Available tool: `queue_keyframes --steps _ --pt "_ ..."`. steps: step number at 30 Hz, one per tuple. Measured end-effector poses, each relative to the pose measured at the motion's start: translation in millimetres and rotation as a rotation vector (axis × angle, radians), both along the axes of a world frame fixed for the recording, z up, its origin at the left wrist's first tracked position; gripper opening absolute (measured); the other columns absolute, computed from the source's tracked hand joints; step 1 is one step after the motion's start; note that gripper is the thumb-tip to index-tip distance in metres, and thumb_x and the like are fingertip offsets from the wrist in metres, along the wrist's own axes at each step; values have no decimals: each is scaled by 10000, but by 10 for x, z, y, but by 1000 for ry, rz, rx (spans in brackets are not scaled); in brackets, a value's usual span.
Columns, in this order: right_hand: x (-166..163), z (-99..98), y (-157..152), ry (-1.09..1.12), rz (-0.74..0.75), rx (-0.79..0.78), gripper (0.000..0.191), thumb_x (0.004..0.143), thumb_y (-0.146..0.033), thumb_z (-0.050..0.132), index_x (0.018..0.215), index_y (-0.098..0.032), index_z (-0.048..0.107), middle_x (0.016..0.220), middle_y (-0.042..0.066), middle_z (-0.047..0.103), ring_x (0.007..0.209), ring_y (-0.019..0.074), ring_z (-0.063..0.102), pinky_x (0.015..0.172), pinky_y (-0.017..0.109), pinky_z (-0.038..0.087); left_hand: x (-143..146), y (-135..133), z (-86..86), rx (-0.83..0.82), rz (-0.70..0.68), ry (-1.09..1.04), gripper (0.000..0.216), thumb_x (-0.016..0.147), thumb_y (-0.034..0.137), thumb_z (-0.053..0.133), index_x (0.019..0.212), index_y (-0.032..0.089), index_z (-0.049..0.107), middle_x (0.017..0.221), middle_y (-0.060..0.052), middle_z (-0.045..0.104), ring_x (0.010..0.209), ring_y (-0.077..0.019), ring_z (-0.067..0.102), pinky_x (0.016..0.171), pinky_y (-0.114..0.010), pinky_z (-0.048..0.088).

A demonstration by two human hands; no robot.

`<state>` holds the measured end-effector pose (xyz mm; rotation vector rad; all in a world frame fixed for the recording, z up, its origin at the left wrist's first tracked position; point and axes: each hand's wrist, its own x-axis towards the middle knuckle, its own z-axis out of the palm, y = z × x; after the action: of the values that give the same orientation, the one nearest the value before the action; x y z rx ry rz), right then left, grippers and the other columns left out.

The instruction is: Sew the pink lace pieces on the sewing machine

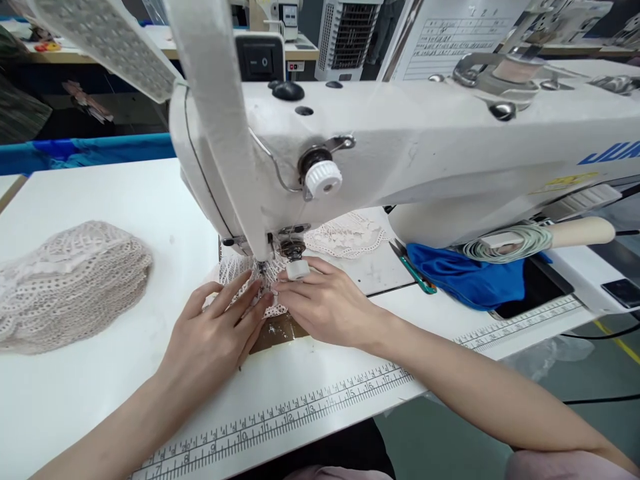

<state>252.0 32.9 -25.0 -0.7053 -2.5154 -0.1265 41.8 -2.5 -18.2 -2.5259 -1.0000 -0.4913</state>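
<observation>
At a white sewing desk (100, 200), beyond a heap of lace (65, 283), the left hand (215, 337), fingers spread, and right hand (325, 303), fingers together, pressed a lace piece (235, 270) flat under the presser foot (295, 257); stitching seemingly underway, steady feeding needed.

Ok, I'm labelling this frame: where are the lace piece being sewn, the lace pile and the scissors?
lace piece (235, 270): head view, mesh left of needle.
lace pile (70, 283): head view, middle of heap.
scissors (417, 277): head view, teal handle.
</observation>
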Motion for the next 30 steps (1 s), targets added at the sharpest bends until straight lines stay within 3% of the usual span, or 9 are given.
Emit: queue_keyframes --steps 20,30 --pt "-45 -34 49 -13 -13 122 277 896 -2 430 845 -154 657 962 28 753 940 147 663 1004 337 438 -70 126 9 -38 29 -14 255 937 182 494 1124 168 666 1173 -71 691 1156 -284 604 907 -449 390" --pt "-54 -46 144 -57 -60 138 282 883 11 431 881 -141 668 751 17 732 895 167 652 1004 350 429 -88 190 -21 -8 49 -17 219 923 191 535 1096 179 670 1150 -54 703 1137 -270 619 935 -468 398"
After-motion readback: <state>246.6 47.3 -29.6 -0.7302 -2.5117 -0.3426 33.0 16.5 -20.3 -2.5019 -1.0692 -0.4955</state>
